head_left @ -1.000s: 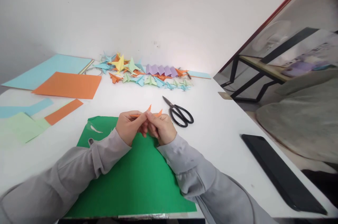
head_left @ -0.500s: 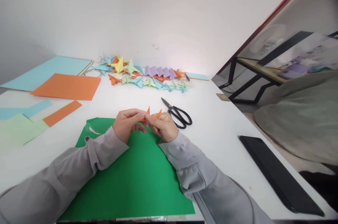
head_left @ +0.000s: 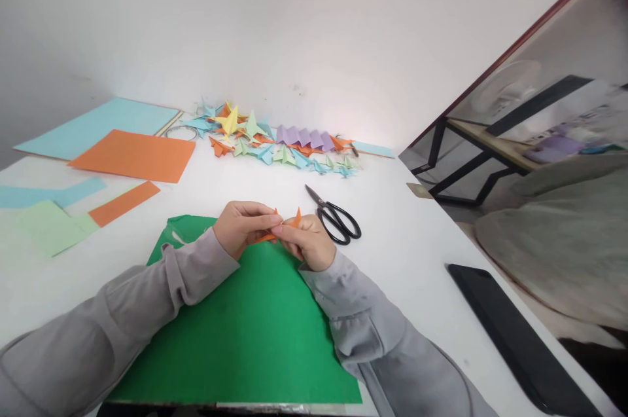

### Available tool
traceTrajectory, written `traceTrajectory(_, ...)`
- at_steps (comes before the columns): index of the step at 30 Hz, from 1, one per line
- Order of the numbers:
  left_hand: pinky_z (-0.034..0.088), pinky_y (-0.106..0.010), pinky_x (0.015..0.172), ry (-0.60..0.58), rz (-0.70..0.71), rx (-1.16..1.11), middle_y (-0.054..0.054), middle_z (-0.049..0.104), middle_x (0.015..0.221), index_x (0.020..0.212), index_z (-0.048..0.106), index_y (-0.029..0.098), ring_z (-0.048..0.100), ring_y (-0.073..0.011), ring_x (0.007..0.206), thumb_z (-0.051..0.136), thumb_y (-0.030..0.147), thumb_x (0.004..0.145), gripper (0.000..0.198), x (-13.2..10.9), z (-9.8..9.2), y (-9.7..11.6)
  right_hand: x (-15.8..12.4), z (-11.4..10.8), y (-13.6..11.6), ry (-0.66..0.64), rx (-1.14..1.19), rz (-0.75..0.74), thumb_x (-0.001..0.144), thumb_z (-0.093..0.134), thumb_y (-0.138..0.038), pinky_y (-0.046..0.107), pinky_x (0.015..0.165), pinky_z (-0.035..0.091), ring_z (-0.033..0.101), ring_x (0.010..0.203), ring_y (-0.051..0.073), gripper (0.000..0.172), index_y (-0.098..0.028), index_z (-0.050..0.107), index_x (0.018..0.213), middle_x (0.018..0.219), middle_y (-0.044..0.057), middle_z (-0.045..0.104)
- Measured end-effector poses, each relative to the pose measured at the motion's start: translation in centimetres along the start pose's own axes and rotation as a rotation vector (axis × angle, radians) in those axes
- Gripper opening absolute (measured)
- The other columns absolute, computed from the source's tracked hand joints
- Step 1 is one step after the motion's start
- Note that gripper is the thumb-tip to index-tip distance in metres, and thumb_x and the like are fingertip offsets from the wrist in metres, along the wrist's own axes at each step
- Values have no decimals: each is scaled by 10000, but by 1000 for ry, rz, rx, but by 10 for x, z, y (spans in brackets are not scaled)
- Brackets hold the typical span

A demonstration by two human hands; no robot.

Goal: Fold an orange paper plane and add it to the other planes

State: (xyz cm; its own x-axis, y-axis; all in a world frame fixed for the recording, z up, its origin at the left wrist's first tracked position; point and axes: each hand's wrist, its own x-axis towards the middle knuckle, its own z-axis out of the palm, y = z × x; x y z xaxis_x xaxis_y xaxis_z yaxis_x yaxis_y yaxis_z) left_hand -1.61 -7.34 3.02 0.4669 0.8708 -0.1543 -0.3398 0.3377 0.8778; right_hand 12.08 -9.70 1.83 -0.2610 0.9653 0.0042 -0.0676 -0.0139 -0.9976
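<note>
While you pinch it from both sides, the small orange folded piece (head_left: 297,217) sits betw. your two grips, held just above the far edge of the green sheet (head_left: 245,338). Left grip (head_left: 240,228) is closed on it, thumb & fingertips pressed onto its left part. Right grip (head_left: 309,243) is closed on the other end, fingers curled, w/ one orange tip poking up over the knuckles. Both grey sleeves lie across the green sheet, which reaches the near edge of the white bench (head_left: 402,234).

Black scissors (head_left: 338,220) lie just right of the right grip, blades shut, tips pointing away from you. Further left on the bench: an orange strip (head_left: 125,203), pale green paper (head_left: 49,227), a light-blue strip (head_left: 49,194). Beyond those, a big orange sheet (head_left: 135,155) overlaps a light-blue sheet (head_left: 98,126). At the back, by the wall, a pile of folded paper shapes (head_left: 255,139) in mixed colours, w/ a purple pleated piece (head_left: 304,137) beside it. Far right, near the bench edge, a flat black slab (head_left: 515,332).
</note>
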Motion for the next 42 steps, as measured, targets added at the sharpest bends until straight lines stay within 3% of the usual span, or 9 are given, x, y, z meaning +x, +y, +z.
traceTrajectory(6,425,-248,455,42,-87,-19,-22,595,454,505,651,109,533,-116,431,786,285,471,224,1,0,-2,-1,3,0,-50,68,11,675,618,-333,261,375,149,254,271,43,492,-187,394,262,235,-58,300)
traceTrajectory(12,350,-202,408,58,93,42,20,526,414,435,596,114,459,-65,401,749,292,533,254,-1,2,-6,-1,4,-1,-103,88,28,661,654,-391,262,367,125,251,265,39,524,-182,393,257,232,-58,300)
traceTrajectory(15,339,-204,398,110,108,57,23,493,388,405,559,121,440,-64,387,685,294,602,291,1,0,-10,-1,5,-1,-111,80,54,649,672,-425,259,364,116,245,266,39,540,-183,389,258,234,-60,303)
traceTrajectory(18,335,-203,373,150,54,59,19,490,373,413,546,125,434,-68,359,673,324,619,314,3,0,-10,-1,5,1,-134,86,18,684,651,-437,252,395,214,265,280,43,558,-189,389,257,233,-60,307)
traceTrajectory(22,415,-232,387,58,-14,14,-24,570,446,501,589,114,513,-110,396,665,476,617,388,3,1,-3,1,2,6,-129,130,-40,740,588,-475,267,461,308,290,294,53,582,-196,400,266,243,-54,317)
traceTrajectory(27,469,-240,403,-42,-28,133,-10,573,452,563,609,100,525,-106,396,791,380,492,341,-1,-1,-1,4,-3,11,-48,134,-39,735,567,-529,260,391,206,291,293,60,594,-194,397,275,252,-42,317)
traceTrajectory(32,444,-228,361,-142,-19,135,0,551,439,563,600,103,518,-105,375,770,360,544,309,-1,-3,-2,5,-6,12,-25,104,-17,732,553,-566,256,367,127,234,264,44,615,-189,379,279,243,-51,287)
traceTrajectory(38,441,-231,347,-153,-116,130,-3,546,424,527,590,102,508,-108,352,801,323,471,310,2,-8,4,4,-6,6,42,-17,-28,692,586,-590,251,363,114,231,283,38,585,-179,402,319,257,-58,302)
traceTrajectory(42,468,-239,384,-162,-106,234,-16,575,450,575,625,107,536,-119,395,800,301,473,280,2,-10,6,1,-3,0,48,-73,0,678,583,-601,248,355,123,230,285,42,582,-183,402,316,255,-54,300)
